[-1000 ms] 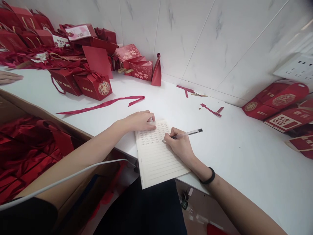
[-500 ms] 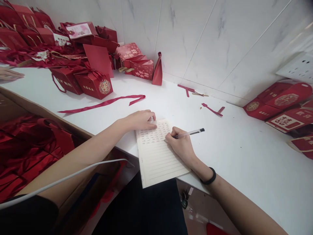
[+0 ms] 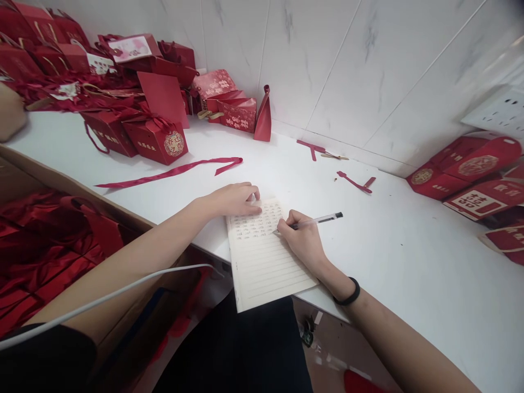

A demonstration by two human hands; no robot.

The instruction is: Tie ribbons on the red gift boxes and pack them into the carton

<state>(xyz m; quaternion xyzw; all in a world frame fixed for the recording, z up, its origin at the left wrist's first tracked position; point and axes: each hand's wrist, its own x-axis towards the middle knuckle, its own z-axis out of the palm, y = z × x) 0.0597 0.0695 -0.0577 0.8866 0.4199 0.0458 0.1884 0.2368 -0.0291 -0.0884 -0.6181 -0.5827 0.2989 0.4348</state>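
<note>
A lined notebook page [image 3: 268, 273] with rows of handwriting on its upper part lies at the table's front edge, its lower corner jutting past it. My right hand [image 3: 303, 234] rests on the page's right side, fingers closed around a pen [image 3: 323, 218] with a clear barrel and black cap end. The pen's tip touches the paper at the last written row. At the page's top left corner lies my left hand [image 3: 237, 201], its fingers slightly curled and apart, pressing on the paper and holding nothing.
Red gift boxes [image 3: 155, 141] crowd the back left, beside a red ribbon [image 3: 176, 172]. Red strips [image 3: 354, 183] lie near the wall. More red boxes [image 3: 462, 164] stand right. A carton [image 3: 73, 174] of red items is front left. Another person's hand [image 3: 10, 112] shows far left.
The other person's hand at the far left has moved and looks larger and blurred. My right hand and the pen have shifted very slightly; my left hand stays on the page.
</note>
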